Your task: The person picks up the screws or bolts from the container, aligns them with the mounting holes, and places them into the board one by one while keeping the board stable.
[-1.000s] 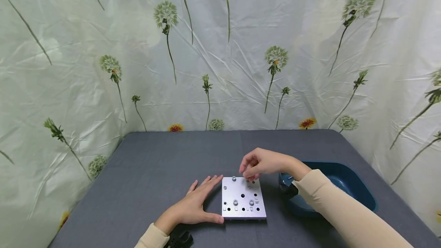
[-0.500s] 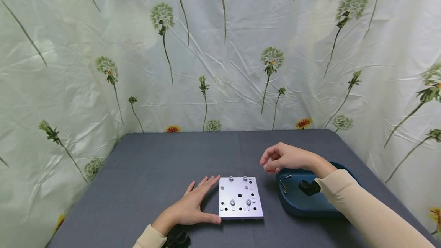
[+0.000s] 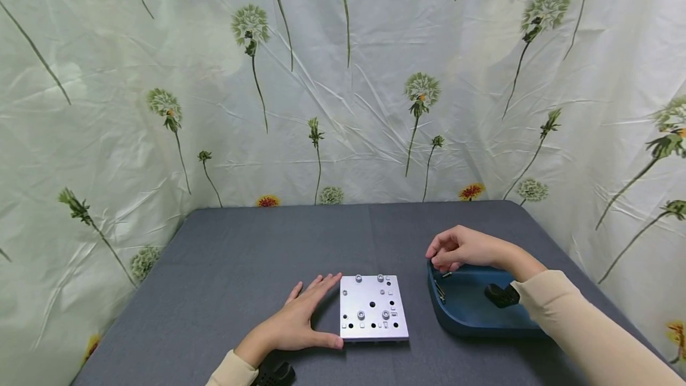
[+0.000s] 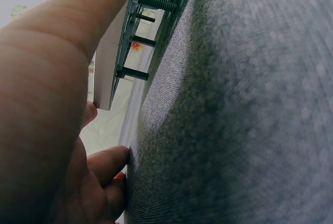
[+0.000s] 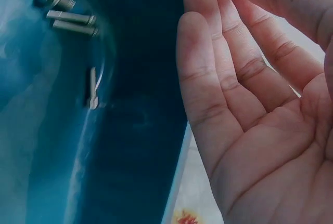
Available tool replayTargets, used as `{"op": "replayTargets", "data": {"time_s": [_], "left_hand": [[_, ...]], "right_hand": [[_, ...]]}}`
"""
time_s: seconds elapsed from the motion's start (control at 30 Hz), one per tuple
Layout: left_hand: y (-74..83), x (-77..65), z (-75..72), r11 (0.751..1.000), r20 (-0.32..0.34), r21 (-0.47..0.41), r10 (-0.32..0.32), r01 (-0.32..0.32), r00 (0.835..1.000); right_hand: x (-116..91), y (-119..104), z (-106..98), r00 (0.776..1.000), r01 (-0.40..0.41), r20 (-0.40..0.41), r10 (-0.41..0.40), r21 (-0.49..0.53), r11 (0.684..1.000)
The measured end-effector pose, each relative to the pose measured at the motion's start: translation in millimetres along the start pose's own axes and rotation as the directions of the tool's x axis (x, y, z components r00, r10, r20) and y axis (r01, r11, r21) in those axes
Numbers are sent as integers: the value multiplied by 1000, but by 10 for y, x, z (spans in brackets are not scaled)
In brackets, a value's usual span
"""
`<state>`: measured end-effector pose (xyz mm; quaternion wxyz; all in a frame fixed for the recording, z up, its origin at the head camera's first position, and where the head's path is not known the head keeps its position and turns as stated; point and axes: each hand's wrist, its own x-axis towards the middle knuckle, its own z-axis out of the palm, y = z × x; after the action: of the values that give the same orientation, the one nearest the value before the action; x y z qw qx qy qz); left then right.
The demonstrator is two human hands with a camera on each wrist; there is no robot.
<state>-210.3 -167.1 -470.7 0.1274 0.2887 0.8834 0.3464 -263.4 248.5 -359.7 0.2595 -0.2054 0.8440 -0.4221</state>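
Note:
My left hand (image 3: 300, 323) lies at the left side of a square silver metal plate (image 3: 354, 305), thumb at its near corner and straight fingers reaching its far corner. Several socket head screws (image 3: 386, 314) stand in the plate, among small holes. Seen from the left wrist, their threaded shanks (image 4: 136, 73) stick out beneath the plate. My right hand (image 3: 471, 249) hovers over the left end of a blue tray (image 3: 482, 331), its fingers loosely bent with nothing in them. In the right wrist view, loose screws (image 5: 73, 22) lie on the tray's floor.
A grey cloth (image 3: 257, 243) covers the table. The tray stands right of the plate, with a strip of cloth between them. Behind the table hangs a white curtain (image 3: 214, 46) printed with dandelions.
My right hand has left the plate's far right corner and moved right to the tray. A screw head now shows at that corner. The left hand stays beside the plate.

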Motion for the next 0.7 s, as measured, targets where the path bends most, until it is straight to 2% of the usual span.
{"op": "replayTargets", "data": {"time_s": [0.27,0.7], "left_hand": [[-3,1,-1,1000,-6,0,5,-5,1000],[-5,-10,-2,1000,-7,-7,30,-30,1000]], "right_hand": [[-65,199,-56,1000,-30,-2,30,16,999],[-88,487,-60,997,-64,42,60,88,994]]}}
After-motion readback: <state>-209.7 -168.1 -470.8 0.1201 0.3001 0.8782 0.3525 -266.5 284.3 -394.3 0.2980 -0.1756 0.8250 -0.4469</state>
